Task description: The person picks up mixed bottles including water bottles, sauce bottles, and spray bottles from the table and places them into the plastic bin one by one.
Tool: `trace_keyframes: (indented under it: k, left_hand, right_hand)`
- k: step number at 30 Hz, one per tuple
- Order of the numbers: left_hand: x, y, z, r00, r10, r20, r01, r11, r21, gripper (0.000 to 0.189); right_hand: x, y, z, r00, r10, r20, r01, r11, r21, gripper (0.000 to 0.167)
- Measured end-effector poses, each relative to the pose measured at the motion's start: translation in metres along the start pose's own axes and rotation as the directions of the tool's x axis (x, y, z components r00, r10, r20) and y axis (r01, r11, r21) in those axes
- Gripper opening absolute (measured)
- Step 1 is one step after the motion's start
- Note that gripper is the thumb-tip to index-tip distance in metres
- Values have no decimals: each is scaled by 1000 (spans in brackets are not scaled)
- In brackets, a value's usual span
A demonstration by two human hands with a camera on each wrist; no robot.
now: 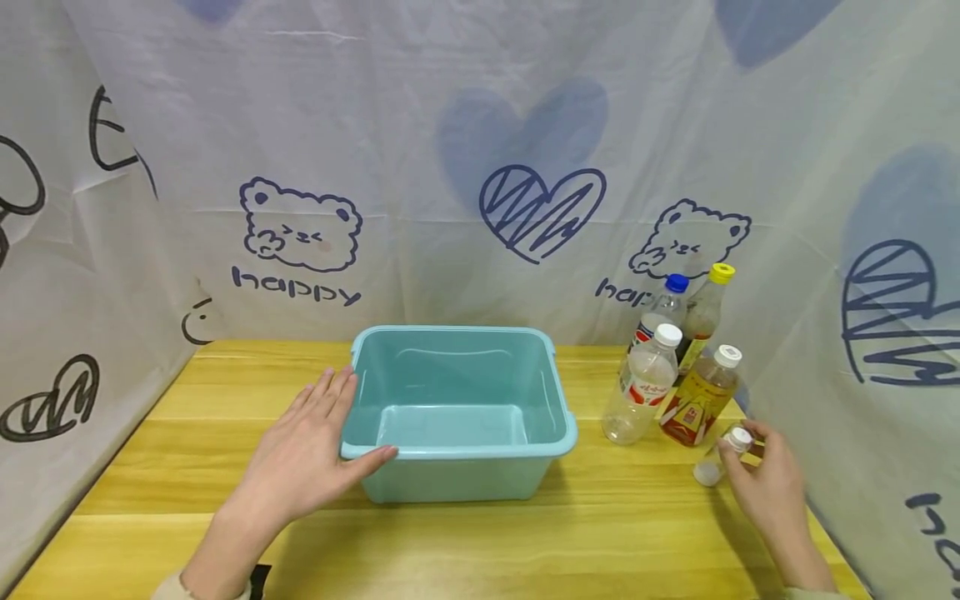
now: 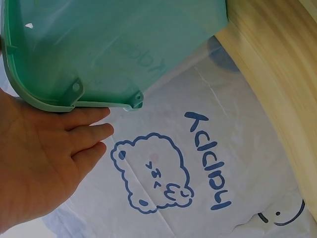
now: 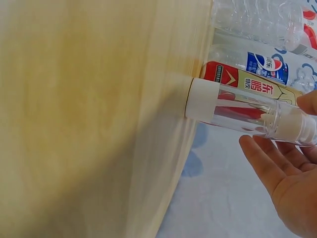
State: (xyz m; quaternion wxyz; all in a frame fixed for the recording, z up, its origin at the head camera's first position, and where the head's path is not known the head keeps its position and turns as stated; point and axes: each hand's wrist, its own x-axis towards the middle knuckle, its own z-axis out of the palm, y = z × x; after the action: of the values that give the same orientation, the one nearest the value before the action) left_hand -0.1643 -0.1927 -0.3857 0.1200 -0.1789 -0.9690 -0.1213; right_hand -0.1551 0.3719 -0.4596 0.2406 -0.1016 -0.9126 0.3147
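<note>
A light blue-green plastic bin (image 1: 472, 479) stands on the wooden table. My left hand (image 1: 311, 446) rests at its left front corner, thumb along the front rim, straight fingers against the left side. The left wrist view shows those fingers (image 2: 91, 131) just beneath the rim. On the right, my right hand (image 1: 772, 483) holds a small clear bottle (image 1: 720, 460) near its white top, thumb on one side and fingers on the other. This bottle stands upright; its white base (image 3: 202, 100) meets the table in the right wrist view.
Behind the small bottle are a clear bottle with a white cap (image 1: 636, 400), a yellow-and-red labelled bottle (image 1: 697, 404), a blue-capped bottle (image 1: 660, 312) and a yellow-capped bottle (image 1: 705, 310). A printed white cloth (image 1: 420, 250) surrounds the table (image 1: 600, 533).
</note>
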Motion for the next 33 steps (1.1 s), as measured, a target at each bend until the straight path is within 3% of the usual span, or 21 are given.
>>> trace_keyframes:
  k: [17, 27, 33]
  left_hand:
    - [0, 1, 1, 1000, 5, -6, -5, 1000, -16, 111]
    - [-3, 0, 2, 1000, 8, -17, -8, 1000, -13, 110]
    - [-2, 0, 3, 1000, 9, -19, -9, 1000, -19, 110]
  right_hand:
    - [-5, -9, -1, 998, 4, -66, -2, 999, 33, 51]
    - [-6, -32, -3, 990, -27, -140, 46, 990, 133, 49]
    - [-8, -45, -5, 967, -106, -231, 144, 978, 154, 48]
